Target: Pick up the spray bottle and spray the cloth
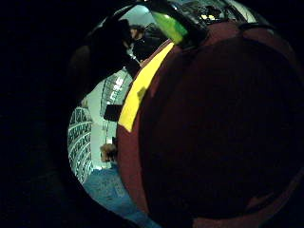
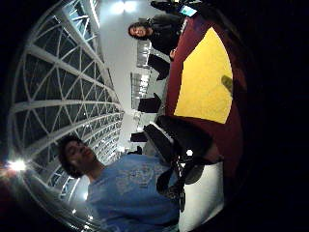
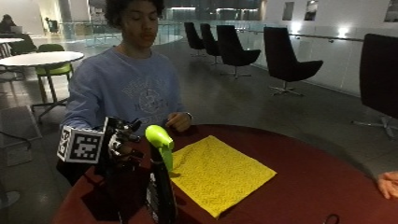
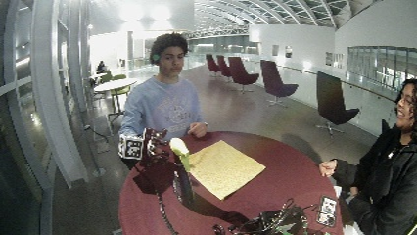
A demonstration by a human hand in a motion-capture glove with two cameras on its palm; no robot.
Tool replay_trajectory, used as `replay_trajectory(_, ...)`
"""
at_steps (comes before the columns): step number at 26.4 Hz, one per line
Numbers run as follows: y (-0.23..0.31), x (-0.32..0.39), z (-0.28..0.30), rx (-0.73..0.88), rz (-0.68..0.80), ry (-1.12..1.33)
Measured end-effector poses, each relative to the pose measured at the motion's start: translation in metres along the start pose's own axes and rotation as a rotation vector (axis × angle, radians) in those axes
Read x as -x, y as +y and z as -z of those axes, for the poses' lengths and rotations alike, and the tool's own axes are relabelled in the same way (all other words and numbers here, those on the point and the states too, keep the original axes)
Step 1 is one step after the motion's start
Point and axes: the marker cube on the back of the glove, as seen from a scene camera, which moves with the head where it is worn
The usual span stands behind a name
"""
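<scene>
Nearest my camera, the spray bottle (image 3: 160, 179) is standing upright on the maroon table (image 3: 311, 182), its green head just beside the yellow cloth (image 3: 217, 173). My gloved right hand (image 3: 121, 147) is hovering beside the head; I cannot tell how its fingers are set.

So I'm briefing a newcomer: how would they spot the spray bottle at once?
Start at the round dark red table. On it lies a yellow cloth; the spray bottle stands upright beside its near corner. Dark-bodied with a bright green head, it's the only upright thing there.
</scene>
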Motion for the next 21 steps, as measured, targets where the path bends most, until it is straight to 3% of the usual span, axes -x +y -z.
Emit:
replay_trajectory(10, -0.086, -0.022, 0.015, -0.202, -0.136, 0.002)
replay_trajectory(21, -0.157, -0.035, 0.009, -0.262, -0.187, -0.009)
